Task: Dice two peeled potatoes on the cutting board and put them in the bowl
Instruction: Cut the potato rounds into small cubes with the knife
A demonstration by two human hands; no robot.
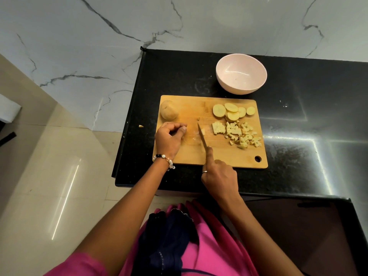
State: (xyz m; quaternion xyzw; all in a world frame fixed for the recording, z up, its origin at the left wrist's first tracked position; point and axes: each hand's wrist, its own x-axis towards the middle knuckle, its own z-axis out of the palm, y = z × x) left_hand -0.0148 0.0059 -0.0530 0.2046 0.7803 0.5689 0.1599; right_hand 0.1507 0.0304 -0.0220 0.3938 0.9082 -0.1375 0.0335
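Observation:
A wooden cutting board (pixel 199 156) lies on the black counter. A whole peeled potato (pixel 169 109) sits at its far left corner. Several round potato slices (pixel 232 111) lie at the far right, and a pile of diced pieces (pixel 239 134) is spread below them. My right hand (pixel 219 176) grips a knife (pixel 202 136), index finger along its spine, blade pointing away beside a small potato bit (pixel 202 131). My left hand (pixel 170 136) rests on the board's left side with fingers curled; nothing shows in it. The pale pink bowl (pixel 221 76) stands empty beyond the board.
A small potato scrap (pixel 141 126) lies on the counter left of the board. The counter's left edge (pixel 127 126) drops to a tiled floor. A marble wall rises behind. Bare black counter stretches to the right.

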